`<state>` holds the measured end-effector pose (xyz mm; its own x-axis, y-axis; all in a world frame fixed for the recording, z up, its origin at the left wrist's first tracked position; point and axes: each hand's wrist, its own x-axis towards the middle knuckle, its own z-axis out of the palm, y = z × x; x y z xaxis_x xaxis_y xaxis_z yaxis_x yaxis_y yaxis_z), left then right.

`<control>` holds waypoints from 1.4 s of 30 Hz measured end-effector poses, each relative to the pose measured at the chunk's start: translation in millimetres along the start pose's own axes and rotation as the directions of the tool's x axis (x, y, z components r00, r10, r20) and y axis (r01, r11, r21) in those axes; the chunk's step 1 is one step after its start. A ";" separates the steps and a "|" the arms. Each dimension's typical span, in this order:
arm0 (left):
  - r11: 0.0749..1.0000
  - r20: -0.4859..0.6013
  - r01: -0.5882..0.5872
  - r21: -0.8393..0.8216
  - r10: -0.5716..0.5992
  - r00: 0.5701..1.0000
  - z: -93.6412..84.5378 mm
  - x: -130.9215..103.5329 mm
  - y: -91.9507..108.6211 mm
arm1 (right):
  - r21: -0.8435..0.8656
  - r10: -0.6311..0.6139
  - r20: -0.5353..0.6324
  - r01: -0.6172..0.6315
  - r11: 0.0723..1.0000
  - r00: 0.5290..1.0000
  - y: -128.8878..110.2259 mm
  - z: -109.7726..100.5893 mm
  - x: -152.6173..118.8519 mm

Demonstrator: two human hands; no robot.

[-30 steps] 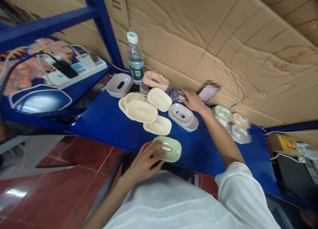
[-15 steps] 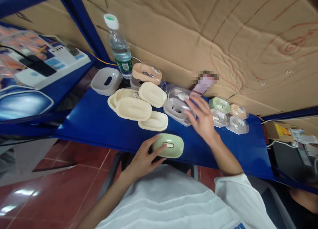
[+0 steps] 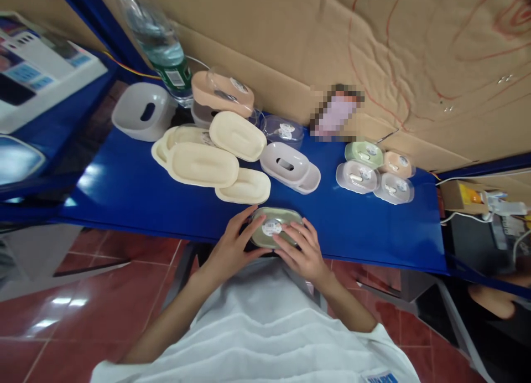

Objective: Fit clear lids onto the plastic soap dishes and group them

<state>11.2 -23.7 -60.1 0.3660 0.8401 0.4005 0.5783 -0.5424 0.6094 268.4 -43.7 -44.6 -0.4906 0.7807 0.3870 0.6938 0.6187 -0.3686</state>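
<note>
At the table's front edge, a small green oval box (image 3: 262, 240) is between my two hands. A clear plastic lid (image 3: 286, 216) with a round white label covers its top. My left hand (image 3: 232, 242) grips the left end, thumb at the near side and fingers on the rim. My right hand (image 3: 305, 253) holds the lid's right end, fingertips bent over its top. Whether the lid is fully seated I cannot tell. Just beyond lie several cream oval trays (image 3: 203, 164), overlapping, and lilac oval boxes (image 3: 286, 164).
Behind stand a grey-white box (image 3: 143, 112), a water bottle (image 3: 168, 62) and a peach box (image 3: 222, 95). Another clear lid (image 3: 284, 131) lies beyond the lilac boxes. Several lidded boxes (image 3: 360, 175) are grouped at the right of the blue table (image 3: 332, 222). A cardboard wall (image 3: 269, 40) rises behind.
My right hand has come from the lilac boxes to the green box, bringing a clear lid onto it. My left hand stays on the box. The view has shifted.
</note>
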 end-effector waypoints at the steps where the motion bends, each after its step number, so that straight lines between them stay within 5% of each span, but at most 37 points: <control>1: 1.000 0.012 -0.009 0.005 0.009 1.000 -0.7 -0.6 0.1 | -0.008 -0.011 0.003 0.011 1.000 1.000 0.8 0.6 -1.1; 8: 1.000 0.046 -0.014 0.022 0.013 0.999 1.3 -4.1 -1.4 | -0.016 -0.070 -0.058 0.069 0.997 0.996 10.3 -3.3 -4.0; 27: 0.999 0.188 0.048 0.024 -0.051 0.981 11.1 7.5 -3.4 | -0.155 -0.031 0.098 0.046 0.987 0.995 28.9 -17.2 -12.4; 42: 1.000 0.166 -0.007 -0.006 0.008 0.986 3.3 14.1 2.6 | -0.032 -0.009 -0.068 0.007 0.999 0.998 30.1 -13.7 -26.2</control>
<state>20.3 -13.1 -55.1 0.4860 0.8257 0.2863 0.5716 -0.5481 0.6106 309.4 -46.7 -54.3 -0.4595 0.7675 0.4470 0.7070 0.6207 -0.3389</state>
